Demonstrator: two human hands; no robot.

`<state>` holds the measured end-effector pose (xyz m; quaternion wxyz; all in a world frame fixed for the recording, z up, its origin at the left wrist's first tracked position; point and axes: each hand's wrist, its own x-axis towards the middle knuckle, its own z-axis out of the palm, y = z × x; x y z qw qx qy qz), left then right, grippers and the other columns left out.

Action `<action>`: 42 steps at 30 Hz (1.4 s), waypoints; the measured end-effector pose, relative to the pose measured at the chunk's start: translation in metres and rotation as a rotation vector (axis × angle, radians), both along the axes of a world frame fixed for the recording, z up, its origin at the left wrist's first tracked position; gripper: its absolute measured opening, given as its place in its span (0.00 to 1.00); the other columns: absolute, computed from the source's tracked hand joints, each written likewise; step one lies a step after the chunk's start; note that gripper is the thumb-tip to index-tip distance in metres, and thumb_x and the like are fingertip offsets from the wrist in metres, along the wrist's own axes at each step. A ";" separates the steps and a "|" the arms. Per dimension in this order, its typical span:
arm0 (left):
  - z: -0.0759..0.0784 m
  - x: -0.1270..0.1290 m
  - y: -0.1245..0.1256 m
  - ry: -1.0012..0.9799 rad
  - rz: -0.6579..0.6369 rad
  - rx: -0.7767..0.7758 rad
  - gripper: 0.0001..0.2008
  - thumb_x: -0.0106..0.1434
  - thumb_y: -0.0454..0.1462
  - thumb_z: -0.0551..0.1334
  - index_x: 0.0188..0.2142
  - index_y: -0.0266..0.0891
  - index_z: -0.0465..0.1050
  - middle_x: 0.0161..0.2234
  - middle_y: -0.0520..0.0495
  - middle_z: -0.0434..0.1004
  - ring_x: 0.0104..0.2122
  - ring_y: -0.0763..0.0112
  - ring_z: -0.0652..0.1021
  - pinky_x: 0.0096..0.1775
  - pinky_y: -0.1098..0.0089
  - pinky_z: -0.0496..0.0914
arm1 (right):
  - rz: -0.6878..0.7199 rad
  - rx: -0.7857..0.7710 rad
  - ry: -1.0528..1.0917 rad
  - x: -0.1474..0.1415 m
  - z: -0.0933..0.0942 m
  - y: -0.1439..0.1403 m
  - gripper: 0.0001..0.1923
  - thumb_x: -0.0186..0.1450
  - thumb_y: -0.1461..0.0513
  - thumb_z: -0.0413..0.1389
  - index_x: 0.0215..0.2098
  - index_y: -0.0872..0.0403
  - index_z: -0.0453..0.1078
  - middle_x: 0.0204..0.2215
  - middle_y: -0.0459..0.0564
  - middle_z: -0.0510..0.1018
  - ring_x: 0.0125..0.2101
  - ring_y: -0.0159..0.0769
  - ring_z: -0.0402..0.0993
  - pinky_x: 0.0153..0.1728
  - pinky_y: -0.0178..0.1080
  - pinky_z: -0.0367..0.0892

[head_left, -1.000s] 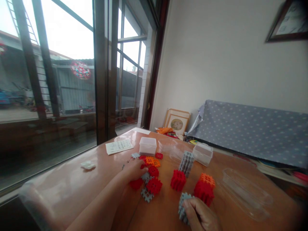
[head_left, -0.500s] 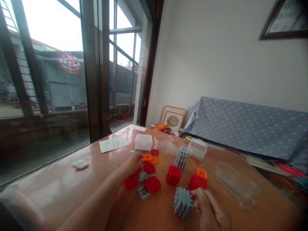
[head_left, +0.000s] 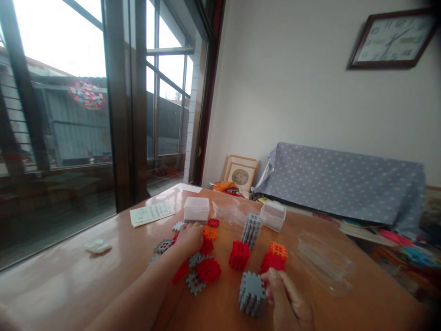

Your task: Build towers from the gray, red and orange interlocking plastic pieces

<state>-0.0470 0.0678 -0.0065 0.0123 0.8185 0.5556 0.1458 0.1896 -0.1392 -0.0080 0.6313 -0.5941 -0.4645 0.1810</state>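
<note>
Grey cube (head_left: 251,293) sits near the desk's (head_left: 86,285) near edge, your right hand (head_left: 287,301) touching its right side, fingers loosely curled. Your left hand (head_left: 189,238) rests flat on loose red tiles (head_left: 206,269).

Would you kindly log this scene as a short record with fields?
Left hand: resting on loose red and grey tiles
Right hand: touching grey cube
Built cubes: red cube, orange-red cube, grey stack
Boxes: two clear boxes, a clear tray
Surface: glossy brown table
</note>
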 end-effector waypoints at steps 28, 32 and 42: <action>0.062 0.058 -0.088 -1.220 -0.338 -0.585 0.19 0.63 0.53 0.63 0.30 0.38 0.71 0.24 0.53 0.72 0.24 0.73 0.69 0.29 0.73 0.63 | 0.208 0.013 -0.098 0.000 -0.003 0.009 0.26 0.69 0.50 0.58 0.61 0.51 0.70 0.37 0.48 0.79 0.36 0.38 0.77 0.39 0.36 0.73; 0.061 0.074 -0.112 -1.266 -0.418 -0.730 0.20 0.60 0.53 0.67 0.30 0.37 0.74 0.27 0.49 0.77 0.27 0.71 0.72 0.33 0.72 0.65 | 0.248 0.017 -0.129 0.001 -0.006 0.009 0.31 0.69 0.55 0.59 0.69 0.46 0.61 0.47 0.51 0.78 0.41 0.38 0.78 0.44 0.39 0.75; 0.050 0.063 -0.110 -1.318 -0.487 -0.927 0.21 0.61 0.53 0.68 0.35 0.35 0.78 0.31 0.46 0.81 0.31 0.70 0.77 0.36 0.72 0.67 | 0.242 -0.011 -0.307 0.003 0.005 0.005 0.31 0.63 0.63 0.63 0.64 0.44 0.68 0.51 0.50 0.78 0.45 0.41 0.77 0.48 0.42 0.74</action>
